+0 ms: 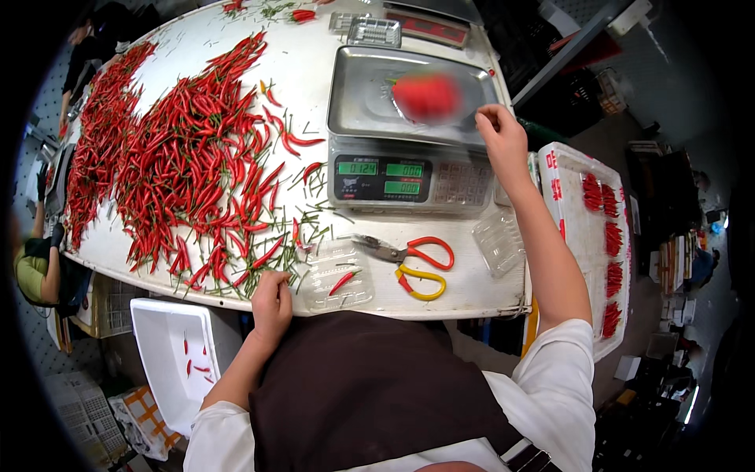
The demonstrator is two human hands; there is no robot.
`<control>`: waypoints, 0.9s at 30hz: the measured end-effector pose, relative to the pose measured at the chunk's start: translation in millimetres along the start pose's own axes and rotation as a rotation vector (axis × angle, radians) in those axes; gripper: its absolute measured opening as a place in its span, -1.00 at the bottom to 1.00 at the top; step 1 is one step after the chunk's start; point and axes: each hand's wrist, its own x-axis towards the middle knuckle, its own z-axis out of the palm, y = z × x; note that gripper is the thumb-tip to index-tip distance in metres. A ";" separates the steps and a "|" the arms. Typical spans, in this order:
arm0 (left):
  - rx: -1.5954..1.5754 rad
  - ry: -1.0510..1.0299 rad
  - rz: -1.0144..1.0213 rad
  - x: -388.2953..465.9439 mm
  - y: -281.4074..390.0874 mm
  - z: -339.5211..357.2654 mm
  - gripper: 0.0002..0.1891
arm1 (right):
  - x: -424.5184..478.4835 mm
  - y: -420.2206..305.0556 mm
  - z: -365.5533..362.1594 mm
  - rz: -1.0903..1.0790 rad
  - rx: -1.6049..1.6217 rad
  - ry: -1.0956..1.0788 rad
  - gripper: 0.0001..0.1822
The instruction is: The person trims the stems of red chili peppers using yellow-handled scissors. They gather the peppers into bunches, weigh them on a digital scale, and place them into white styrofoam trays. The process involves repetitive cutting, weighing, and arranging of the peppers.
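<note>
My right hand (502,134) is at the right edge of a digital scale's metal pan (365,118), fingers curled, with no object seen in them. A blurred bunch of red chillies (427,95) lies on or just over the pan, left of that hand. My left hand (273,302) rests curled at the table's near edge, beside cut green stems (290,248); whether it holds anything is hidden. To its right, a clear plastic tray (321,297) has one red chilli (342,283) on it. Scissors (404,255) with red and yellow handles lie spread below the scale.
Heaps of red chillies (177,159) cover the table's left part. Another clear tray (500,242) lies at right. A foam box (581,248) with chilli bunches stands beyond the right edge; another foam box (171,354) stands below left. People are at the far left.
</note>
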 end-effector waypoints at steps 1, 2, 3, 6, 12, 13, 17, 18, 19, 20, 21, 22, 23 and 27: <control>-0.007 0.006 0.013 1.4 2.6 0.5 -0.85 | 13.4 6.3 1.0 0.010 -0.055 -0.014 -0.78; -0.013 0.011 0.025 3.7 5.1 1.4 -0.85 | 25.9 11.8 2.2 0.020 -0.111 -0.027 -0.77; -0.015 0.019 0.032 5.1 6.6 2.3 -0.85 | 37.3 17.1 6.1 0.031 -0.161 -0.046 -0.75; -0.041 0.024 0.058 7.9 12.0 0.5 -0.83 | 60.1 21.4 20.5 0.029 -0.256 -0.105 -0.70; -0.088 0.019 0.045 15.5 22.9 -2.9 -0.83 | 90.3 22.2 45.6 0.111 -0.498 -0.155 -0.68; -0.091 0.019 0.040 16.2 24.3 -3.2 -0.83 | 93.0 21.4 48.6 0.122 -0.537 -0.163 -0.68; -0.100 0.036 0.078 22.4 27.7 -2.0 -0.84 | 95.8 16.4 46.4 0.183 -0.557 -0.183 -0.67; -0.102 0.029 0.066 23.3 29.1 -2.2 -0.84 | 94.8 13.5 43.9 0.149 -0.533 -0.128 -0.68; -0.106 0.021 0.054 24.4 30.7 -2.4 -0.84 | 92.0 10.2 39.4 0.116 -0.511 -0.073 -0.68; -0.110 0.012 0.042 25.5 31.9 -2.2 -0.84 | 88.0 5.7 34.6 0.083 -0.489 -0.018 -0.69; -0.163 -0.011 -0.003 25.1 32.8 -1.8 -0.84 | 79.2 -4.6 32.5 0.072 -0.365 -0.008 -0.70; -0.216 -0.035 -0.050 24.8 33.8 -1.0 -0.84 | 64.6 -20.0 31.7 0.062 -0.240 0.002 -0.72; -0.267 -0.057 -0.096 25.3 35.3 -0.3 -0.83 | 47.1 -37.0 32.3 0.052 -0.113 0.012 -0.73; -0.750 -0.276 -0.338 37.7 60.6 2.4 -0.67 | -64.4 -107.8 61.8 -0.043 0.094 -0.375 -0.80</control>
